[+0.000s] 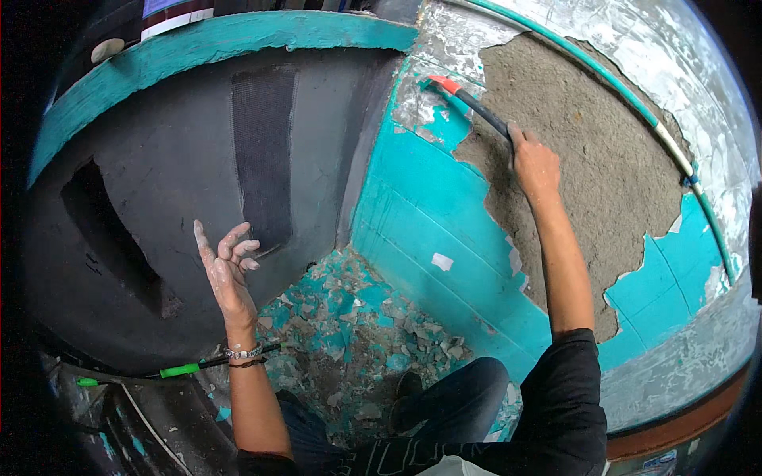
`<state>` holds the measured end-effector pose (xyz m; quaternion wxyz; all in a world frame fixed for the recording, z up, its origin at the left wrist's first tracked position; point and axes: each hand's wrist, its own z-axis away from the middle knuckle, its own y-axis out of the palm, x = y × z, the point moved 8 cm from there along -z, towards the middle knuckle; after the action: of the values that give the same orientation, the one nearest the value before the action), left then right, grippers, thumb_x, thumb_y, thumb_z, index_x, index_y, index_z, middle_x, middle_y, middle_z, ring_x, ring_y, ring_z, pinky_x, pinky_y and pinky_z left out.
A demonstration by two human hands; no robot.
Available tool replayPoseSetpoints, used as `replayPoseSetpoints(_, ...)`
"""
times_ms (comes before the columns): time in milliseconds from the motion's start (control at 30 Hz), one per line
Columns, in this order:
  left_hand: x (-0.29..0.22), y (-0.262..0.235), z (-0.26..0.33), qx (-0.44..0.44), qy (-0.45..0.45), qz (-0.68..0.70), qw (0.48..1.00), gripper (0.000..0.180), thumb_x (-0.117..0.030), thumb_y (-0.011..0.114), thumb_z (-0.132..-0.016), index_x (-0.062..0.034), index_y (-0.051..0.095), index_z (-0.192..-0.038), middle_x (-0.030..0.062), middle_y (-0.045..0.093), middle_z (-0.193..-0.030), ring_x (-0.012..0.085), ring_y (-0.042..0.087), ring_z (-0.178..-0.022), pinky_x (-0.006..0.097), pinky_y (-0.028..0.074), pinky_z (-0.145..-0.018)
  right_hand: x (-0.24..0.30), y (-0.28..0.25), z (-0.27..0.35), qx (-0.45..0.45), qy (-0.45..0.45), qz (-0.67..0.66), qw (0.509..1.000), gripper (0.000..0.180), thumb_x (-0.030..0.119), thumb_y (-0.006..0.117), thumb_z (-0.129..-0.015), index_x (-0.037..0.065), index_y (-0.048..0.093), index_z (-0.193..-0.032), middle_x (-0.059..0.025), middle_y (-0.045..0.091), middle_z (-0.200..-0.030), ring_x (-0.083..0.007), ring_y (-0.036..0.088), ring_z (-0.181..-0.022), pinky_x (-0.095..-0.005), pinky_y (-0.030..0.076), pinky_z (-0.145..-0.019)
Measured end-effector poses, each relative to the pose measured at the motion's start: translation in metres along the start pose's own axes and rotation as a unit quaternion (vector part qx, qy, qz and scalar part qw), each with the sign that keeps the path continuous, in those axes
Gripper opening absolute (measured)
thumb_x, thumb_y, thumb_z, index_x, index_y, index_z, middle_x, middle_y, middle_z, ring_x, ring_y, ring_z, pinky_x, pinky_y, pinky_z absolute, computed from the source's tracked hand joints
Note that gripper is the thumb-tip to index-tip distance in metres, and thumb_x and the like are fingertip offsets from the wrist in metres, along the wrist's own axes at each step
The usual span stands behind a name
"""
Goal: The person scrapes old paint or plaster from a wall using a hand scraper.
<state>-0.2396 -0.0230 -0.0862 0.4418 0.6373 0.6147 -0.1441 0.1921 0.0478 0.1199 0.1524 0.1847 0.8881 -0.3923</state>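
Note:
My right hand (536, 161) is closed around the dark handle of a hammer (486, 113). Its orange-red head touches or hovers just over the peeling turquoise wall (421, 210), near the inner corner; I cannot tell which. Around that spot the paint is broken, with whitish and grey patches. Beside it, a big area of bare grey-brown plaster (583, 135) shows behind my right arm. My left hand (228, 274) is raised in front of the dark panel (182, 182), holding nothing. Its fingers are apart, partly bent and dusted with pale powder. A bracelet circles the left wrist.
Turquoise and grey paint chips (357, 325) litter the floor by my legs. A green and white hose (627, 91) runs along the wall at the right. A turquoise ledge (238, 36) tops the dark panel. A black rod with a green sleeve (179, 370) lies at lower left.

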Motion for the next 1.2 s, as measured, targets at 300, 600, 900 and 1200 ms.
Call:
replayPoseSetpoints(300, -0.006, -0.008, 0.0, -0.015, 0.001, -0.002, 1.0, 0.079, -0.048, 0.039, -0.093, -0.0033, 0.003, -0.146, 0.0191, 0.053, -0.122, 0.0174, 0.058, -0.095, 0.024, 0.044, -0.071, -0.008, 0.0, 0.011, -0.013, 0.0, -0.048, 0.999, 0.037, 0.017, 0.049, -0.086, 0.014, 0.049, -0.123, -0.0145, 0.061, -0.105, -0.0369, 0.063, -0.082, -0.0478, 0.051, -0.068)
replayPoseSetpoints(600, -0.015, -0.019, 0.002, -0.024, 0.009, 0.004, 1.0, 0.078, -0.048, 0.038, -0.093, -0.0031, 0.003, -0.146, 0.0189, 0.053, -0.122, 0.017, 0.058, -0.094, 0.024, 0.045, -0.07, -0.043, -0.021, 0.044, -0.017, 0.017, -0.044, 0.999, 0.037, 0.018, 0.053, -0.085, 0.014, 0.052, -0.122, -0.0146, 0.062, -0.102, -0.037, 0.062, -0.084, -0.0481, 0.05, -0.067)
replayPoseSetpoints(900, 0.012, 0.001, 0.008, -0.013, -0.057, -0.076, 0.995, 0.065, -0.029, 0.053, -0.09, -0.0011, 0.024, -0.142, 0.0118, 0.057, -0.113, 0.0131, 0.057, -0.089, 0.022, 0.043, -0.066, -0.034, 0.013, 0.147, -0.033, 0.232, -0.447, 0.863, 0.035, 0.024, 0.055, -0.09, 0.007, 0.055, -0.12, -0.0197, 0.064, -0.088, -0.0335, 0.063, -0.081, -0.0388, 0.047, -0.072)
replayPoseSetpoints(1200, 0.047, 0.071, 0.035, 0.181, -0.077, -0.306, 0.931, 0.064, -0.019, 0.062, -0.084, -0.0006, 0.034, -0.138, 0.0136, 0.059, -0.109, 0.0189, 0.059, -0.087, 0.034, 0.048, -0.076, -0.05, 0.063, 0.09, -0.041, 0.24, -0.392, 0.887, 0.038, 0.033, 0.05, -0.09, 0.013, 0.055, -0.122, -0.025, 0.063, -0.088, -0.0412, 0.061, -0.085, -0.0458, 0.046, -0.073)
